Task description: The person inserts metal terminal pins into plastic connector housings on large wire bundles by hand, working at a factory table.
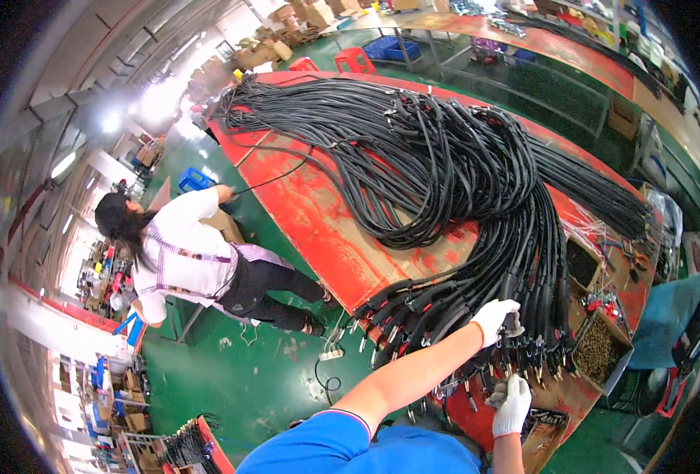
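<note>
A thick bundle of black cables [444,166] lies over the red worktable [326,237], and its ends with metal tips fan out toward me. My left hand [498,322], in a white glove with grey fingertips, is closed around a black cable end among the others. Just nearer to my body, my right hand [513,403], gloved the same way, has its fingers drawn together at the metal-tipped cable ends [516,365]. What sits between the right fingertips is too small to make out.
A box of small brass-coloured parts [598,347] stands right of my hands, beside a box of dark parts [581,263]. Pliers [640,257] lie near the right edge. On the left, a person [200,253] in a white top holds one cable. Red stools [355,60] stand behind the table.
</note>
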Tool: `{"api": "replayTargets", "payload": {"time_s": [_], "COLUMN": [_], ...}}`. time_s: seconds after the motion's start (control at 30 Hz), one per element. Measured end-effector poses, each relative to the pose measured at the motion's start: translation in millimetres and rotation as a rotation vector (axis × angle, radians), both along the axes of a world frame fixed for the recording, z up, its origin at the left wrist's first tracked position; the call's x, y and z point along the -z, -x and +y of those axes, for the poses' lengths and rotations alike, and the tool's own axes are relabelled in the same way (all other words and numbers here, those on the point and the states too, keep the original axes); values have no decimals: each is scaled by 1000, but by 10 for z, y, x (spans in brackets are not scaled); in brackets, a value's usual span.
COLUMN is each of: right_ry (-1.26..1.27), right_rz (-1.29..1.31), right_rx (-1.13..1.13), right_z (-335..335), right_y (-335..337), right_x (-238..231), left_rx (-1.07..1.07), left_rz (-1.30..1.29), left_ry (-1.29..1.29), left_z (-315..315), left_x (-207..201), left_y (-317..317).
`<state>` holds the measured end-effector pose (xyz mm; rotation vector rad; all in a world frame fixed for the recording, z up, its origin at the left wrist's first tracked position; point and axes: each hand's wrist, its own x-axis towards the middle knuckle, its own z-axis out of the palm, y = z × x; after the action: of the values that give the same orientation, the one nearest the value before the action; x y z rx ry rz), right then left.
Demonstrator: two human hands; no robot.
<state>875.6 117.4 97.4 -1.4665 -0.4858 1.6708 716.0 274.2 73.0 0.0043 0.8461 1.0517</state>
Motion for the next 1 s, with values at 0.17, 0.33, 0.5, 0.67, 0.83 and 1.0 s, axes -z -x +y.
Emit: {"api": "replayTargets", "payload": {"time_s": [0.17,0.33,0.5,0.67,0.83,1.0], "right_ry": [-48,21,-270,-31,-451,-240], "right_rz": [-13,132,-320,-150,-601,-463], "right_rx": [-10,22,-108,-109,-235,-341], "right_z": [3,-18,-97,-25,-59,-53], "right_y": [-13,-32,-129,-114,-183,-207], "right_x": [-11,-25,250,28,59,-129], "left_rx": [0,5,16,12,21,0], "left_rz": [16,22,-26,-19,-33,4], "left_ry": [10,16,25,11,21,59], "left_z": [-21,-52,-59,-44,-59,-106], "left_x": [-38,-34,20,45,71,7], "left_y": [3,4,-2,10,9,-32]}}
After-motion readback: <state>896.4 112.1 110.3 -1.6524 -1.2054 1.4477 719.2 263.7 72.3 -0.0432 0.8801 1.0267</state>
